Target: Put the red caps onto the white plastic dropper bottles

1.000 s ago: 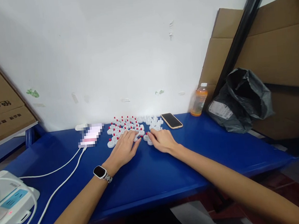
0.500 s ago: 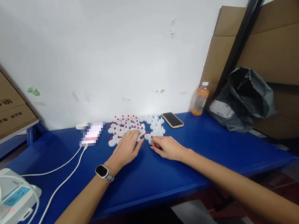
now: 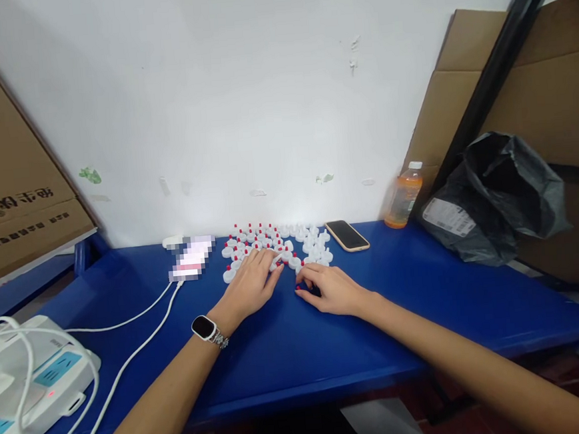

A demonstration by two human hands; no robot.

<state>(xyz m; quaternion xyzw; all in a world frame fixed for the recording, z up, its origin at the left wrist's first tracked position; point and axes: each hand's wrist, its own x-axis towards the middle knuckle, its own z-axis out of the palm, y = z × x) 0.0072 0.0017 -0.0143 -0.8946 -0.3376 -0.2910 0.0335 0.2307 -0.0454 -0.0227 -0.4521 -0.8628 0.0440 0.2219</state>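
Many white nozzle caps (image 3: 313,245), a number of them with small red tips (image 3: 250,225), stand in a cluster on the blue table (image 3: 280,351). My left hand (image 3: 252,280) lies over the near left part of the cluster, fingers stretched forward and thumb apart; its fingertips touch or hover by white caps, partly hidden. My right hand (image 3: 332,287) is at the cluster's near edge. Its thumb and index finger pinch a small red tip (image 3: 299,286). Just beyond those fingers stands a white cap with a red tip (image 3: 294,263).
A dark-screened phone (image 3: 347,235) lies right of the caps; another, blurred phone (image 3: 192,258) charges by cable at left. A power strip (image 3: 56,376) with looped cables sits front left. An orange drink bottle (image 3: 404,196) and grey plastic bag (image 3: 498,194) stand at right, before the wall.
My right hand has drawn slightly back from the caps, its thumb and index finger now further apart around a red tip. My left hand stays about the same. The whole view has shifted.
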